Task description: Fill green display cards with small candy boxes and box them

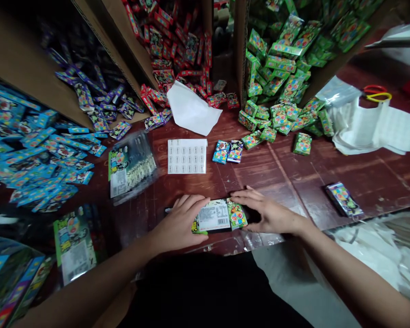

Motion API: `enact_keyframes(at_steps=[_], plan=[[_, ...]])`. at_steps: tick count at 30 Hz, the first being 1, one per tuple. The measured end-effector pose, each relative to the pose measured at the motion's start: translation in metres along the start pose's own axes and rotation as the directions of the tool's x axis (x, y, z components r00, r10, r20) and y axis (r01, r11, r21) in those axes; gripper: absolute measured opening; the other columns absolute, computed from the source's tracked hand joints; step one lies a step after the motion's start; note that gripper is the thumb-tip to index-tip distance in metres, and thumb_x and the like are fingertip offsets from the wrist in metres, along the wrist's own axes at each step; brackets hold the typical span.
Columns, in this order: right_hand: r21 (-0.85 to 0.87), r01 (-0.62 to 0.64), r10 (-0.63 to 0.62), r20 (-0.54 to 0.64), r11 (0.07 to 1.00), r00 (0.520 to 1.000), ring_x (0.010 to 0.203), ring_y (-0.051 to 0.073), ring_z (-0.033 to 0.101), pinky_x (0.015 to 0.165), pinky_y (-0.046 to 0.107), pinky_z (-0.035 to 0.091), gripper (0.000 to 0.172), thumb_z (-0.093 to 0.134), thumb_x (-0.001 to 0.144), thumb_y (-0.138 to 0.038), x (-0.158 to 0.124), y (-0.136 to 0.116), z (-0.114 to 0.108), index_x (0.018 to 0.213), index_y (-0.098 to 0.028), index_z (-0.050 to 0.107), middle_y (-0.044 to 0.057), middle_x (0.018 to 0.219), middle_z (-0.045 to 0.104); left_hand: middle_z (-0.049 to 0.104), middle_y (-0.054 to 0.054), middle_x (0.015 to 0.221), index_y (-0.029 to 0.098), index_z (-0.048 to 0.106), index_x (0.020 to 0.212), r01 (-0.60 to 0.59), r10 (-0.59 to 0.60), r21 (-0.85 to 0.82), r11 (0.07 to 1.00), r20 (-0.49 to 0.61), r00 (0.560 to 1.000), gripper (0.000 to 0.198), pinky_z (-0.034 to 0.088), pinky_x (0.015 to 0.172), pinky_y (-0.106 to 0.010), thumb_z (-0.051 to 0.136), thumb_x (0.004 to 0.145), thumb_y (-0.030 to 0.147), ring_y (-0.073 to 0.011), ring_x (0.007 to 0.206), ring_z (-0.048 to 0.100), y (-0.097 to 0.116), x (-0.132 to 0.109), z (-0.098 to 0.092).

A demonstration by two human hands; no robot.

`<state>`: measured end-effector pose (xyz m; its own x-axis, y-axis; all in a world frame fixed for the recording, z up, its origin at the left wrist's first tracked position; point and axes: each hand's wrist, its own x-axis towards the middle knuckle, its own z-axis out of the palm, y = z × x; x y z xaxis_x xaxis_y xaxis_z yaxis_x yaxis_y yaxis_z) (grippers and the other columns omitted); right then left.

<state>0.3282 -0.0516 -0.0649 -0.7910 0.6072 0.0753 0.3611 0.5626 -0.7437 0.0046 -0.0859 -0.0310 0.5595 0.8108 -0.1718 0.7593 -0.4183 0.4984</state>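
In front of me on the table lies a flat printed packet [213, 216] with a white, barcoded label. My left hand [180, 221] is closed over its left end, fingers at the far edge and thumb at the near one. At the packet's right end sits a small green box [238, 214]. My right hand [264, 212] curls around that box, fingers along the far side and thumb near its lower right corner. Whether the green box is partly inside the packet, I cannot tell. Beyond them lie a small blue box [221, 151] and a small purple box [235, 151], side by side.
A round-label sticker sheet [187, 156] and crumpled white paper [193, 108] lie ahead. Blue boxes [44, 159] pile at left; cartons spill purple [85, 95], red [164, 41] and green boxes [283, 64]. Printed bags [133, 166], scissors [378, 93] and a dark small box [343, 199] flank me.
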Motion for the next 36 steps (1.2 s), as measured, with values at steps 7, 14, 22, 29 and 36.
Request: enact_keyframes(at_steps=[7,14,22,29,36], plan=[[0.140,0.026,-0.026,-0.002,0.990,1.000,0.142,0.026,0.046,0.120,0.052,0.033,0.085,0.080,0.080,-0.043,0.012,0.002,-0.018,0.153,-0.030,0.039,0.011,0.154,0.047,0.050,-0.009,0.142,0.023,0.041,0.145,0.025,-0.026,-0.047,0.999,-0.006,1.000,0.085,0.033,0.117,-0.051,0.077,0.069,0.032,-0.0314,0.132,0.045,0.002,-0.004,-0.009],[0.013,0.053,-0.051,-0.118,0.999,0.992,0.140,0.027,0.048,0.122,0.055,0.029,0.079,0.081,0.080,-0.043,0.026,-0.004,-0.020,0.149,-0.028,0.044,0.012,0.150,0.052,0.053,-0.008,0.136,0.024,0.046,0.141,0.168,-0.175,-0.058,0.984,-0.169,0.970,0.081,0.043,0.108,-0.052,0.078,0.067,0.032,-0.0317,0.125,0.050,0.012,0.000,-0.005],[0.111,0.021,-0.021,0.001,0.994,1.000,0.150,0.030,0.031,0.123,0.053,0.028,0.091,0.080,0.081,-0.040,0.040,-0.003,-0.031,0.157,-0.033,0.031,0.008,0.166,0.026,0.050,-0.011,0.140,0.026,0.037,0.148,0.236,-0.257,-0.105,0.966,-0.299,0.919,0.089,0.039,0.110,-0.055,0.079,0.070,0.034,-0.0340,0.129,0.048,0.026,0.016,0.011],[0.534,-0.136,0.364,-0.348,0.834,0.864,0.114,0.022,0.064,0.101,0.042,0.054,0.047,0.065,0.094,-0.039,0.069,-0.016,0.010,0.138,-0.031,0.053,0.006,0.129,0.065,0.042,-0.013,0.143,0.031,0.019,0.158,0.262,-0.464,-0.524,0.810,-0.300,0.834,0.101,0.044,0.109,-0.052,0.079,0.077,0.043,-0.0319,0.130,0.051,0.030,0.037,0.013],[0.682,-0.229,0.442,-0.154,0.695,0.884,0.089,0.018,0.068,0.077,0.034,0.061,0.030,0.063,0.094,-0.043,0.090,-0.028,0.025,0.120,-0.029,0.066,0.002,0.110,0.072,0.063,-0.009,0.125,0.026,0.040,0.146,0.093,-0.372,-0.833,0.545,-0.141,0.917,0.053,0.055,0.092,-0.039,0.056,0.096,0.034,-0.0213,0.106,0.066,-0.011,0.033,-0.002]])
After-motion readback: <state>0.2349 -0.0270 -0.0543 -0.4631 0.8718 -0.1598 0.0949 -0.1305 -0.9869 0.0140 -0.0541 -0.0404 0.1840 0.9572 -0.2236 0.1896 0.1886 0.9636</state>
